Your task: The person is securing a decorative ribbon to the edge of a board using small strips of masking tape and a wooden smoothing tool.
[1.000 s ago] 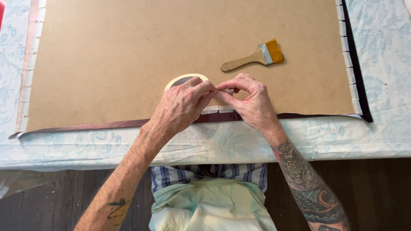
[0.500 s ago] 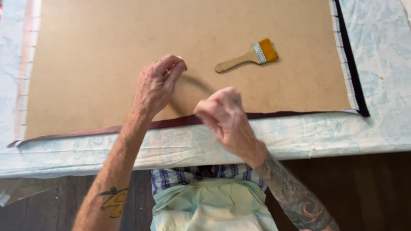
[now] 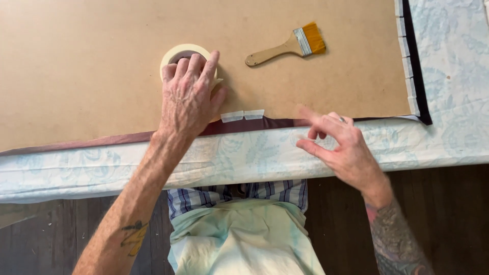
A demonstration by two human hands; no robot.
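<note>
Left hand (image 3: 187,99) flat over masking tape roll (image 3: 184,55), fingers draped across its top, pressing rather than clamping, at ten o'clock from body. Right hand (image 3: 340,147) loose at four o'clock, fingers half curled, holding nothing visible. Two short tape strips (image 3: 243,115) stuck side by side across near edge of brown board (image 3: 91,76), over dark fabric edge (image 3: 265,124). Paintbrush (image 3: 288,45) lying at one o'clock, well apart. Risk, as judged: fabric edge creeping out between strips if left slack; roll sliding on smooth board under flat palm; strips lifting if barely pressed
</note>
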